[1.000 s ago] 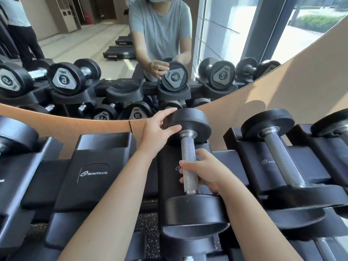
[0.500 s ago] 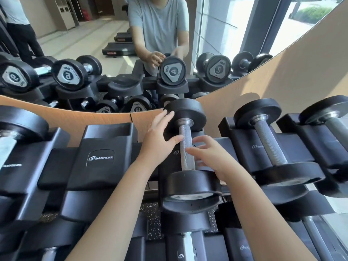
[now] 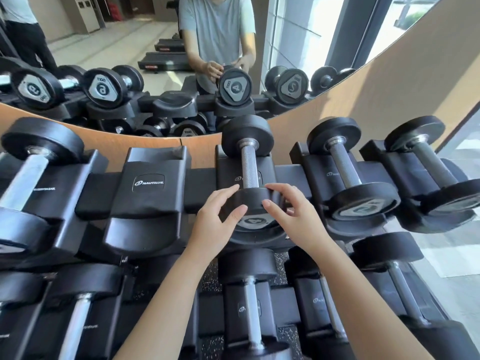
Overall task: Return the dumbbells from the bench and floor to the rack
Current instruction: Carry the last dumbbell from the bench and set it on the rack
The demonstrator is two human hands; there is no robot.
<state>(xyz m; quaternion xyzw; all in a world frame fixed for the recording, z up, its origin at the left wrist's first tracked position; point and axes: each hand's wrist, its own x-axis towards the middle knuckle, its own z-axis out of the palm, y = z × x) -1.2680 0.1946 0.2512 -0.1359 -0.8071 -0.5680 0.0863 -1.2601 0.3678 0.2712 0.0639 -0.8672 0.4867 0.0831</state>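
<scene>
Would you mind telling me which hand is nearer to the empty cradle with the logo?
The left hand. It sits just right of the empty cradle, on the dumbbell's near end; the right hand is farther right, across that end.

A black rubber-headed dumbbell with a knurled steel handle (image 3: pixel 248 167) lay in a cradle near the middle of the black two-tier dumbbell rack's (image 3: pixel 200 183) upper tier. The left hand (image 3: pixel 217 222) and right hand (image 3: pixel 293 213) flanked its near head — fingertips touching it. To its left sat an empty black moulded cradle (image 3: pixel 152 183); to its right, two more dumbbells (image 3: pixel 348 170). Behind the rack stood a wall mirror (image 3: pixel 130 48).
</scene>
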